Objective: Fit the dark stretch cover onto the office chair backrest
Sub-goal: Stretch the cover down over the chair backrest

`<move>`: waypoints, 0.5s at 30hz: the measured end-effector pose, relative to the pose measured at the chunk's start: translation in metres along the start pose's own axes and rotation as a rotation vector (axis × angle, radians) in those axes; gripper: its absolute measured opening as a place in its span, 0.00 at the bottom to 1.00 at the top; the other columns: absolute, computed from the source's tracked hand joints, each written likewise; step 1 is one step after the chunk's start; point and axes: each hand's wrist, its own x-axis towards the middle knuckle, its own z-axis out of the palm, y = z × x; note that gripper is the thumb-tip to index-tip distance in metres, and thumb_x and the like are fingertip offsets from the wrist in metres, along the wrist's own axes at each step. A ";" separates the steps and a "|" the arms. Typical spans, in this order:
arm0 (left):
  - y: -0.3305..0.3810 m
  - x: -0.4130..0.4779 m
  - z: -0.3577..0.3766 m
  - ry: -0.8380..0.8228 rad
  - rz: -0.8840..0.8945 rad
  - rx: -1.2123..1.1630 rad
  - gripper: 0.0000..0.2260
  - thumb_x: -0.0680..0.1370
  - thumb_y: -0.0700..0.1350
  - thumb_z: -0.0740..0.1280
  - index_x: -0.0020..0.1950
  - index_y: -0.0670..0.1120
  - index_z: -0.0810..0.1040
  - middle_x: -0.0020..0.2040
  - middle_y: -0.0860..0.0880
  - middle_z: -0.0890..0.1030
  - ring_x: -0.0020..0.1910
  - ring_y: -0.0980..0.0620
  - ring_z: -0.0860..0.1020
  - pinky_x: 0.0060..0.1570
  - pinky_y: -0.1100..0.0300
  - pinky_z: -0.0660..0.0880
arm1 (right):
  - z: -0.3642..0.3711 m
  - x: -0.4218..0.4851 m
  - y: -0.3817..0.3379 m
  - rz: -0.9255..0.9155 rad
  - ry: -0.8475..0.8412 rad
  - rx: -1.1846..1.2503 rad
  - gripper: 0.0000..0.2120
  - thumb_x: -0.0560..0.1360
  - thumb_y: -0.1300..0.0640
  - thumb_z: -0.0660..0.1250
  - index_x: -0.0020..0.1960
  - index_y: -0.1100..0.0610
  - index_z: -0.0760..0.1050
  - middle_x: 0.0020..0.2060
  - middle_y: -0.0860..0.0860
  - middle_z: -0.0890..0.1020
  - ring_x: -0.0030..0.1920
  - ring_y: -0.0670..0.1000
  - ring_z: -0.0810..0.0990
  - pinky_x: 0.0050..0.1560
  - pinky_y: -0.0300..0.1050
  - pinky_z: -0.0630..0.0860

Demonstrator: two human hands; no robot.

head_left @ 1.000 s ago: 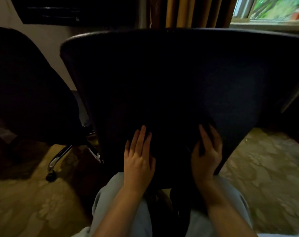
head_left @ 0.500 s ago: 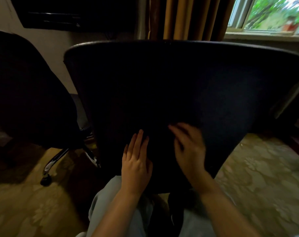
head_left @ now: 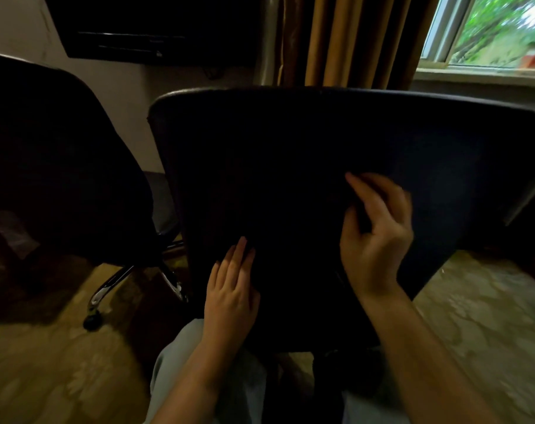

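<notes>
The office chair backrest (head_left: 290, 166) fills the middle of the view, wide at the top and narrow toward me, and it looks wrapped in the dark stretch cover. My left hand (head_left: 231, 289) lies flat with straight fingers on the lower left part of the cover. My right hand (head_left: 374, 231) is higher on the right half, fingers loosely bent over the fabric; the light is too dim to tell whether it pinches cloth.
A second dark office chair (head_left: 58, 160) with a chrome wheeled base (head_left: 107, 289) stands at the left. Behind the backrest hang ochre curtains (head_left: 345, 38) beside a window (head_left: 492, 32). Patterned floor (head_left: 489, 325) lies on both sides, my pale trousers (head_left: 180, 371) below.
My right hand has lifted from the lower right of the backrest and moved up across the cover. My left hand has hardly moved. My view has tilted up, showing more window.
</notes>
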 end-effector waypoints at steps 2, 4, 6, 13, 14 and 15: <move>-0.009 -0.002 -0.002 0.017 -0.025 0.000 0.28 0.76 0.47 0.60 0.76 0.44 0.60 0.78 0.44 0.56 0.77 0.45 0.56 0.69 0.42 0.62 | 0.010 -0.008 -0.002 -0.016 -0.041 -0.018 0.14 0.74 0.68 0.63 0.58 0.61 0.80 0.54 0.58 0.79 0.56 0.53 0.74 0.62 0.38 0.69; -0.014 -0.004 -0.007 0.046 -0.082 0.005 0.27 0.76 0.46 0.59 0.75 0.44 0.62 0.78 0.44 0.57 0.76 0.45 0.58 0.68 0.43 0.64 | 0.025 -0.035 0.004 -0.102 -0.203 -0.061 0.15 0.76 0.63 0.60 0.58 0.60 0.81 0.54 0.57 0.80 0.56 0.53 0.73 0.61 0.39 0.70; -0.016 -0.005 -0.011 0.086 -0.149 -0.007 0.26 0.76 0.45 0.59 0.74 0.43 0.63 0.77 0.44 0.58 0.75 0.46 0.59 0.68 0.44 0.65 | 0.037 -0.067 0.015 -0.205 -0.351 -0.109 0.17 0.81 0.58 0.54 0.56 0.59 0.82 0.53 0.57 0.81 0.54 0.54 0.73 0.55 0.45 0.73; -0.021 -0.008 -0.019 0.093 -0.210 -0.001 0.26 0.75 0.44 0.61 0.73 0.41 0.64 0.77 0.44 0.59 0.74 0.46 0.61 0.68 0.47 0.67 | 0.036 -0.092 0.020 -0.166 -0.574 -0.081 0.17 0.74 0.57 0.58 0.53 0.58 0.83 0.50 0.55 0.82 0.53 0.51 0.72 0.44 0.47 0.80; -0.021 -0.008 -0.020 0.091 -0.213 -0.003 0.26 0.76 0.45 0.60 0.73 0.41 0.64 0.77 0.44 0.59 0.74 0.46 0.61 0.68 0.47 0.67 | 0.033 -0.082 0.014 -0.137 -0.534 -0.055 0.17 0.74 0.58 0.58 0.54 0.58 0.83 0.51 0.55 0.82 0.53 0.51 0.72 0.47 0.46 0.79; -0.021 -0.008 -0.020 0.090 -0.216 -0.007 0.26 0.76 0.47 0.59 0.73 0.41 0.64 0.77 0.44 0.59 0.74 0.46 0.61 0.69 0.48 0.66 | 0.030 -0.069 0.006 -0.113 -0.462 -0.025 0.17 0.74 0.58 0.58 0.55 0.59 0.82 0.52 0.55 0.81 0.54 0.51 0.72 0.53 0.44 0.76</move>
